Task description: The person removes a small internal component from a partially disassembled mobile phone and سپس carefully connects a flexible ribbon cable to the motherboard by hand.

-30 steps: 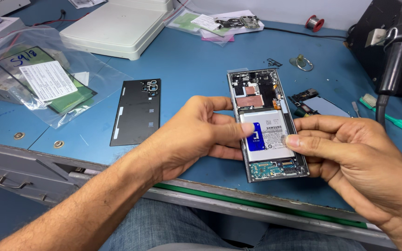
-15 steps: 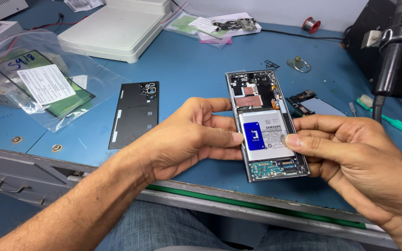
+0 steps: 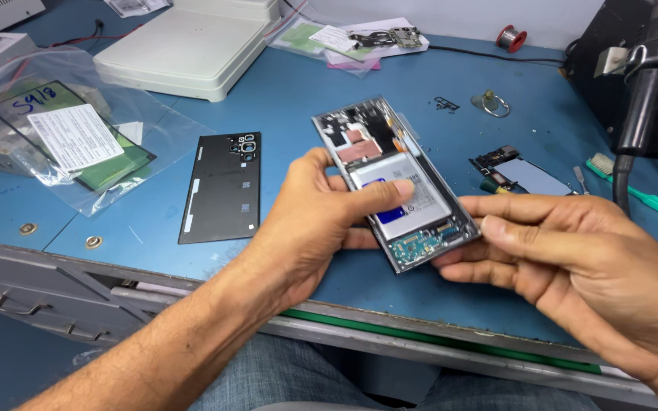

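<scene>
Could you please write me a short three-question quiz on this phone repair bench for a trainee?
1. True or false: the opened grey smartphone frame lies flat on the blue worktop.
2. Which hand has its thumb pressed on the silver battery? A) left hand B) right hand
3. Fill in: the black rectangular back cover lies on the worktop beside the ____ hand.

Key:
1. False; both hands hold it tilted above the worktop.
2. A; the right hand grips the frame's lower end by its edge.
3. left
</scene>
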